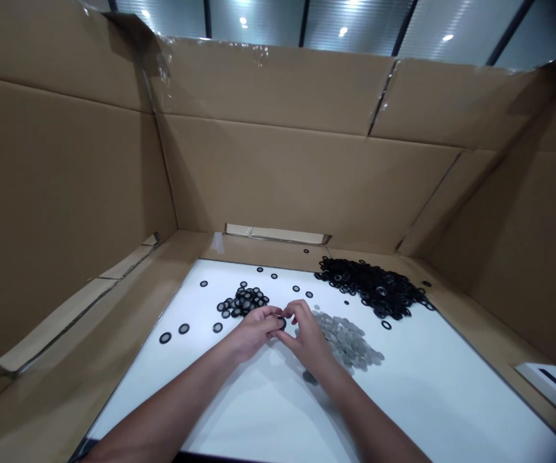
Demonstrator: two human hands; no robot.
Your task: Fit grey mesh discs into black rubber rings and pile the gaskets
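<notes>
Both my hands meet over the white board [253,411]. My left hand [258,328] pinches a small black ring [282,323]; whether a grey disc sits inside it I cannot make out. Thumb and fingers of my right hand [306,334] close on the same ring from the other side. Just beyond my left hand lies a pile of black rings with grey centres [245,299]. Under and beside my right hand spreads a heap of thin grey discs [349,341]. A larger heap of plain black rings [378,286] lies at the back right.
Several grey-centred rings [184,328] lie scattered on the left and back of the board. Cardboard walls [268,173] enclose it on the left, back and right. A white box-like object [550,386] with a dark slot stands at the right edge.
</notes>
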